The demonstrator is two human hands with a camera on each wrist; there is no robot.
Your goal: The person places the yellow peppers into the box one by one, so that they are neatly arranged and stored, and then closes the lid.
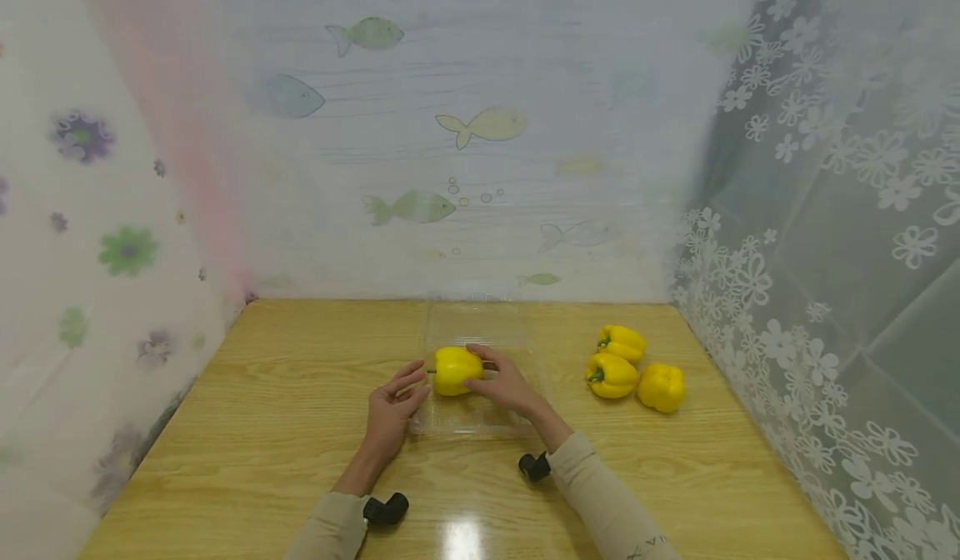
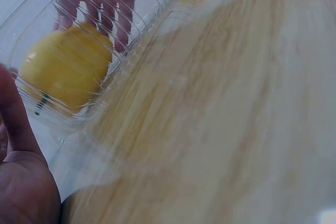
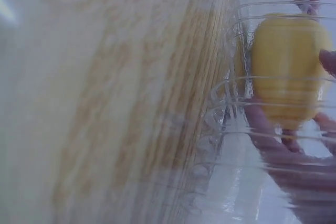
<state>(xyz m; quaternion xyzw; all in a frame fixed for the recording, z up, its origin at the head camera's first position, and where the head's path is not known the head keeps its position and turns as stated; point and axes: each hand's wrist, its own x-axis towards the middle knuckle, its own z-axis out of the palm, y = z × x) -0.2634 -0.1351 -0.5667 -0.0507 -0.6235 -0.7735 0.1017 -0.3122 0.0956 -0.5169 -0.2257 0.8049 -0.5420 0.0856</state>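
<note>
A yellow bell pepper (image 1: 457,371) lies on its side in the left part of a clear plastic container (image 1: 480,428), its green stem pointing left. My right hand (image 1: 510,383) reaches over the container and holds the pepper's right end between thumb and fingers. Through the ribbed plastic wall the right wrist view shows the same pepper (image 3: 286,66) with fingers around it. At the container's left side is my left hand (image 1: 395,406), fingers extended near the stem. Its thumb (image 2: 18,114) stands straight beside the container's corner in the left wrist view.
To the right on the wooden table (image 1: 300,377) are three more yellow peppers: one at the back (image 1: 622,342), one in front (image 1: 611,376) and one at the right (image 1: 662,387). The container's clear lid (image 1: 478,320) lies opened toward the back wall.
</note>
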